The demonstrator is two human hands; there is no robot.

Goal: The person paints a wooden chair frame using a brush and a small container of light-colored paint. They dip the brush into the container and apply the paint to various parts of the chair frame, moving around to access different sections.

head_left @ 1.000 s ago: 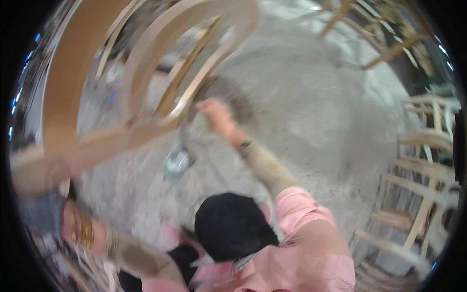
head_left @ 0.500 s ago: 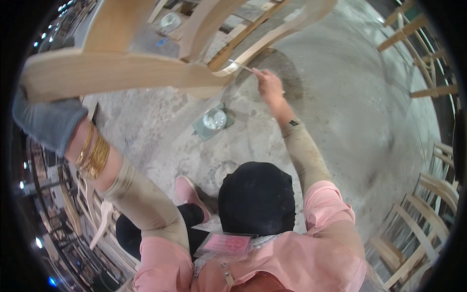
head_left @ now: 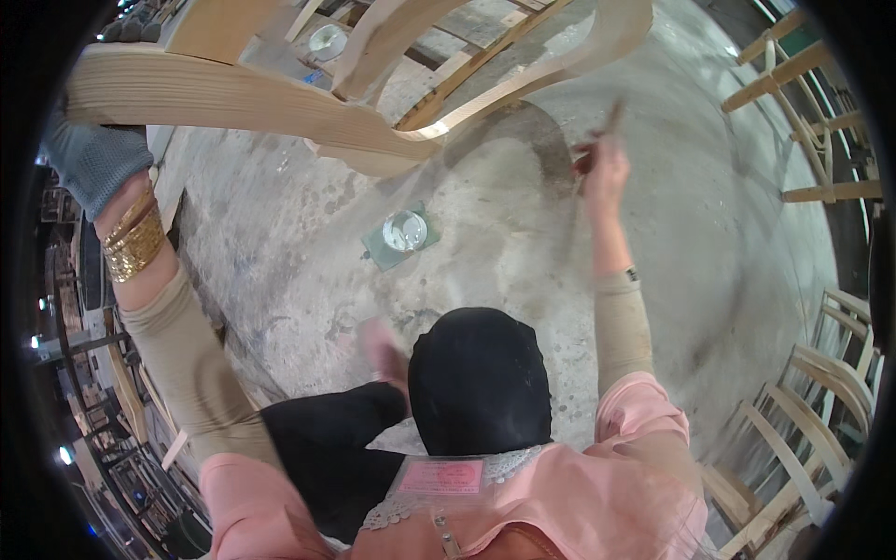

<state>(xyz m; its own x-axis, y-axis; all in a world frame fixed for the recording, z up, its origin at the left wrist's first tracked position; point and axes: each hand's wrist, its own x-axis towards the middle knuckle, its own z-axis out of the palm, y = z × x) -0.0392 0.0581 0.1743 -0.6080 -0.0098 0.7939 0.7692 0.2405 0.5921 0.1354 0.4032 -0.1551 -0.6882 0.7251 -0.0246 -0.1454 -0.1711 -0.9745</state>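
Observation:
My left hand (head_left: 98,154), in a grey-blue knit glove, wraps around the left end of a pale wooden chair frame (head_left: 224,93). Its fingertips show above the broad rail. The frame has a curved leg-like piece (head_left: 537,77) sweeping off to the upper right. My bare right hand (head_left: 605,168) is apart from the wood, over the concrete floor to its right. Its fingers are closed on a thin stick-like tool (head_left: 616,114), smeared by motion. Below the frame, a clear round dish (head_left: 404,231) with whitish contents sits on a greenish square plate (head_left: 380,252).
More wooden chair frames stand at the right, upper (head_left: 779,84) and lower (head_left: 807,420). A clear bowl (head_left: 327,42) lies beyond the frame near wooden slats (head_left: 485,61). Wooden parts and racks (head_left: 121,392) line the left. My black-covered knee (head_left: 481,383) is in front of me.
My right hand has moved right, away from the curved wood, swinging the tool off it. The frame's left end and my gloved left hand have shifted slightly upward.

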